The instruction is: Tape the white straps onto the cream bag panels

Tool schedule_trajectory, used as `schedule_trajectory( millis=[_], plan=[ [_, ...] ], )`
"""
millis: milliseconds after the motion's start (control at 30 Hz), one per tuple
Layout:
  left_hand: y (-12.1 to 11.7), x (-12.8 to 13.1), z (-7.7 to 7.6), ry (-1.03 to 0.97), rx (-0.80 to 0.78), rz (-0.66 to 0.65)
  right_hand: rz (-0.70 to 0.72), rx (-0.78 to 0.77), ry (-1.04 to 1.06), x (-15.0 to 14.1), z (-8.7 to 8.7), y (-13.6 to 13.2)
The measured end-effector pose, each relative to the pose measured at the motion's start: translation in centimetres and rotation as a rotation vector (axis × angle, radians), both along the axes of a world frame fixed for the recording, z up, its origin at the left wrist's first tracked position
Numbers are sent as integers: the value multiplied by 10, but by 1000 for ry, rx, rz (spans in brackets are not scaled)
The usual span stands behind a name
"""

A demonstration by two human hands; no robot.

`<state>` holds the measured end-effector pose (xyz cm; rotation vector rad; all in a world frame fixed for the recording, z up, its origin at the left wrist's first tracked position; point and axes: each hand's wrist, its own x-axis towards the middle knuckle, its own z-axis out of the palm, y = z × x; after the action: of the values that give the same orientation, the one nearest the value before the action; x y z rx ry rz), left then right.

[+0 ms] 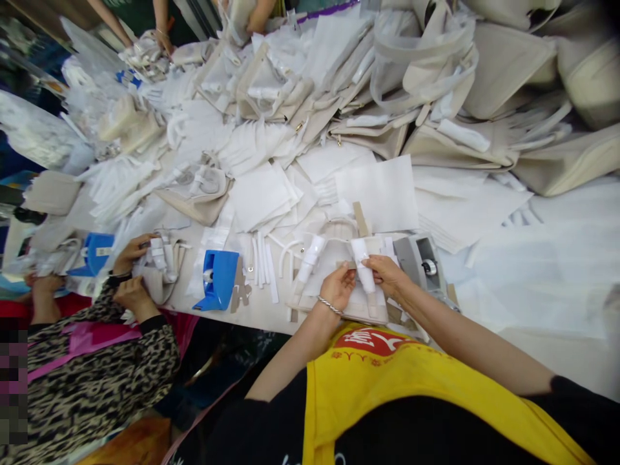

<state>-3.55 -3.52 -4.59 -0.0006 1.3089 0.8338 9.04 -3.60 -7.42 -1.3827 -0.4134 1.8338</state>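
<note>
Yellow apron [387, 374], one, sits closest to my head camera, with one red patch [372, 340] on its bib. Beyond it I have one beige bag [332, 255] flat on the table's near edge, carrying two white-wrapped straps, a left strap [310, 258] and a right strap [365, 278]. I read my right hand [387, 274] as pinching the right strap's edge between thumb and fingers. My left hand [339, 285], one twisted bracelet [330, 305] at its wrist, has its fingers curled just beside that strap, close to a small tan piece; I cannot tell whether they grip it. One grey tape dispenser [422, 265] stands beside the bag on my right. To my left I count two blue dispensers, one near [220, 281] and one farther off [98, 252], and several loose white strips [261, 258], overlapping too much for a sure count. One co-worker in a leopard-print sleeve [150, 352] has two hands at another bag [167, 268].
</note>
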Motion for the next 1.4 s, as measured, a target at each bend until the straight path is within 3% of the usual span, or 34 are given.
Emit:
schedule_trajectory(
  millis=[100, 167, 300, 400, 567, 700, 833, 933, 1167, 1400],
  plan=[
    [-7, 10, 0, -91, 106, -21, 8, 11, -9, -1, -1, -1],
    [-11, 16, -2, -44, 217, -47, 15, 13, -34, -1, -2, -2],
    [-12, 24, -12, 175, 296, -26, 77, 23, -112, -1, 2, 0],
    [-8, 23, -19, 315, 295, -54, 200, 27, -174, 4, 9, 7],
    [-5, 15, -27, 631, 379, -283, 407, -7, -318, 14, 19, 21],
    [-4, 11, -29, 770, 442, -402, 365, 8, -409, 10, 17, 24],
    [-1, 11, -27, 676, 370, -404, 285, 21, -427, 4, 10, 19],
    [0, 9, -23, 699, 402, -454, 256, 27, -459, 2, 4, 16],
    [-7, 5, -11, 1274, 672, -706, 298, 82, -610, -3, -3, 14],
    [-9, 11, -3, 1527, 806, -1001, 366, 152, -859, -5, 2, 15]
  ],
)
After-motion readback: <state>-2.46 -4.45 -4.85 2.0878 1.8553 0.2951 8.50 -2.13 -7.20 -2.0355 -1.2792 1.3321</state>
